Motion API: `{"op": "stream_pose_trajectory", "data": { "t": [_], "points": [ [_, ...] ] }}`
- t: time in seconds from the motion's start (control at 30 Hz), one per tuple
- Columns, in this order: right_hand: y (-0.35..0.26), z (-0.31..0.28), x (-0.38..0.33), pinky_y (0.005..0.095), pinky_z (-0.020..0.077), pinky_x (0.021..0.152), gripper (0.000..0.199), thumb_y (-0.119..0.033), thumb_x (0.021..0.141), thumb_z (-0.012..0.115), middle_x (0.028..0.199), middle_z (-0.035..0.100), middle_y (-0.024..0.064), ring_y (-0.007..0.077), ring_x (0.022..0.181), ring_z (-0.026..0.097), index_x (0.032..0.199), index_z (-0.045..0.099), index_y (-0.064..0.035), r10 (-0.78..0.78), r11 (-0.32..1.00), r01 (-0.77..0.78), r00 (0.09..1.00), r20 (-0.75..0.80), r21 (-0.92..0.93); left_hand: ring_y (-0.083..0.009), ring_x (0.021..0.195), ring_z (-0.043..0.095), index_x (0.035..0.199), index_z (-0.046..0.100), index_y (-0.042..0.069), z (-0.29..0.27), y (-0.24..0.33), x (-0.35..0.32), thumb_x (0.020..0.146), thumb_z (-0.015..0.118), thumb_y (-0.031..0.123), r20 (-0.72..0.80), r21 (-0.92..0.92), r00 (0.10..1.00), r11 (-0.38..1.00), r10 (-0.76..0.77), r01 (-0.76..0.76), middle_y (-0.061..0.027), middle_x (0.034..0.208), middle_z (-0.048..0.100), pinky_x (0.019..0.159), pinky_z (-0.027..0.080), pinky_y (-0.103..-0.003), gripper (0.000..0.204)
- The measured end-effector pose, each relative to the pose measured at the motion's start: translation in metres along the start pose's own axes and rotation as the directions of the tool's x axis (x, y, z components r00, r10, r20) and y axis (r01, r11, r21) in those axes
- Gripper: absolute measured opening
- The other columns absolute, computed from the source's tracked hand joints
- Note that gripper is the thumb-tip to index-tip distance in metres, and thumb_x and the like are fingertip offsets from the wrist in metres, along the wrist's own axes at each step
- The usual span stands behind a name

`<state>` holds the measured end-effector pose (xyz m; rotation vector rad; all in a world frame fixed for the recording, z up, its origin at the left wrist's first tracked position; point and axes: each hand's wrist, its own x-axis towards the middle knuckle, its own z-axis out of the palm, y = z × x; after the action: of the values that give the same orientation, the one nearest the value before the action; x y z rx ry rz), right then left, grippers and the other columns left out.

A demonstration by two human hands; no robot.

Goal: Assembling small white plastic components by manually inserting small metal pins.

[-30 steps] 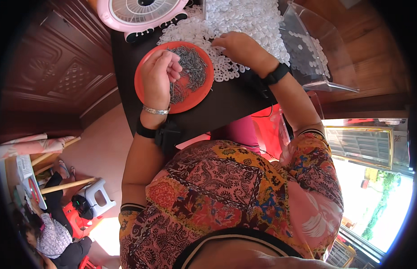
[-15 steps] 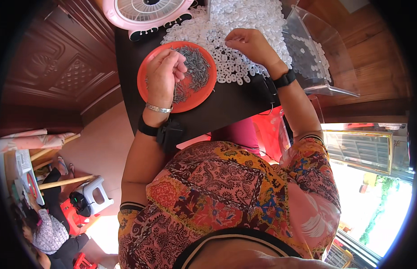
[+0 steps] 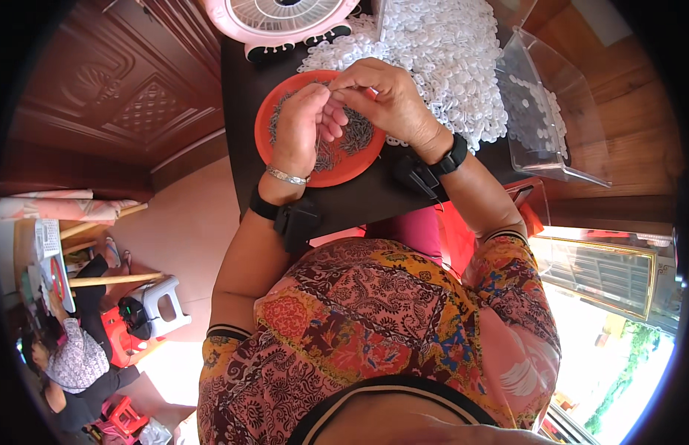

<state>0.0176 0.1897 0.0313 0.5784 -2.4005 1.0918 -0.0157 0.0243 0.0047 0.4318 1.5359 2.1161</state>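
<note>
My left hand (image 3: 306, 127) is over an orange-red plate (image 3: 350, 169), fingers curled in and thumb against the forefinger. Heaped in the plate are small grey screw-like pieces (image 3: 358, 136). Just to the right, my right hand (image 3: 389, 100) reaches over the plate's far edge. Its thumb and forefinger are pinched together and meet the left fingertips. Whatever sits between the fingers of either hand is too small to make out. Past my right hand spreads a big heap of small white oval plastic pieces with holes (image 3: 463, 85).
A pink fan (image 3: 281, 16) stands at the table's far left. Beside the heap on the right, a clear plastic bin (image 3: 563, 152) holds more white pieces. A dark table (image 3: 241, 96) carries it all. Far left, another person (image 3: 81, 363) sits near a grey stool (image 3: 166, 308).
My right hand has moved left from the white heap to meet my left hand above the plate. My left hand stays over the plate, fingers still curled. The whole view has shifted slightly.
</note>
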Motion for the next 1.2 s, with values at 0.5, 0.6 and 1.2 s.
{"op": "stream_pose_trajectory", "data": {
  "t": [0.5, 0.6, 1.2],
  "points": [
    [0.007, 0.006, -0.007, 0.0239, 0.0490, 0.068, 0.013, -0.004, 0.083, 0.062, 0.084, 0.064, 0.0055, 0.0115, 0.076, 0.062, 0.096, 0.065, -0.0039, 0.143, 0.965, -0.143, 0.990, 0.016, 0.222, -0.0085, 0.054, 0.051, 0.079, 0.055, 0.006, -0.004, -0.001, 0.003, 0.088, 0.049, 0.019, 0.025, 0.142, 1.000, 0.990, 0.010, -0.013, -0.0022, 0.066, 0.056, 0.051, 0.038, -0.019, 0.017],
    [0.004, 0.003, -0.006, 0.0249, 0.0489, 0.070, 0.018, -0.002, 0.082, 0.062, 0.088, 0.063, 0.0078, 0.0148, 0.081, 0.062, 0.100, 0.065, -0.0037, 0.106, 0.990, -0.112, 0.992, 0.069, 0.090, -0.0085, 0.054, 0.051, 0.078, 0.056, 0.005, -0.004, 0.002, 0.002, 0.088, 0.048, 0.019, 0.006, 0.178, 1.000, 0.984, 0.010, -0.011, -0.0029, 0.066, 0.057, 0.051, 0.038, -0.019, 0.019],
    [0.002, 0.009, -0.011, 0.0357, 0.0484, 0.071, 0.012, -0.008, 0.071, 0.066, 0.082, 0.057, 0.0050, 0.0257, 0.084, 0.057, 0.083, 0.063, -0.0084, -0.155, 0.943, 0.233, 0.940, 0.304, -0.238, -0.0071, 0.049, 0.046, 0.076, 0.059, 0.004, -0.013, 0.008, 0.006, 0.086, 0.053, 0.019, -0.284, 0.036, 0.952, 0.993, 0.114, -0.108, -0.0006, 0.060, 0.054, 0.046, 0.034, -0.020, 0.019]
  ]
}}
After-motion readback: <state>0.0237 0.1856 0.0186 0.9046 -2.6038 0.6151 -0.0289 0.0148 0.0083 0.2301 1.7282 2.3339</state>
